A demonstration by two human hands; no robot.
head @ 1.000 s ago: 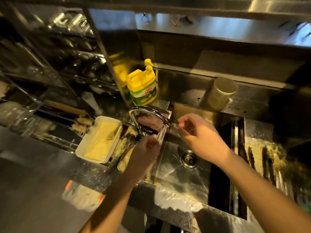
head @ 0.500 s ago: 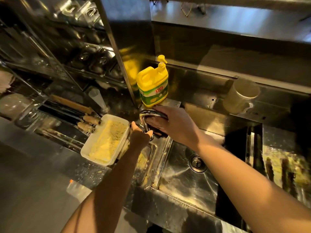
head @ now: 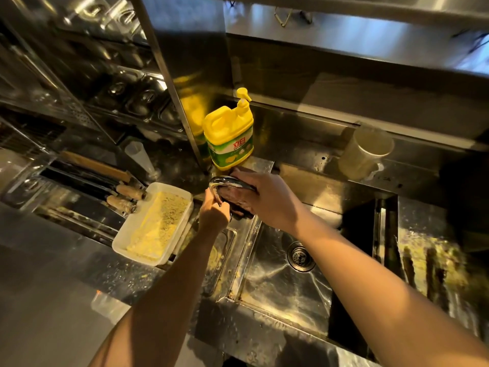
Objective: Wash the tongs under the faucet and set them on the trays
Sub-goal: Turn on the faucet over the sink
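The sink (head: pixel 285 295) and the curved faucet (head: pixel 225 181) are gleaming as polished metal (the sink basin wet and streaked). The yellow detergent bottle (head: pixel 229 133) is showing glossy plastic, while the white tub (head: pixel 120 245) is looking like smooth, matt plastic.

Both hands, right hand (head: pixel 267 200) and left hand (head: pixel 213 211), at the faucet (head: pixel 225 181) above the sink (head: pixel 285 282).

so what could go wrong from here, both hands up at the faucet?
1. The right hand lies over the faucet and hides what is under it, so a slipped grip could go unseen.
2. The white tub of crumbs sits close beside the left hand; splashes from the faucet could wet it.
3. The soap bottle stands just behind the faucet, near the right hand, and a careless pull-back might knock it into the sink.
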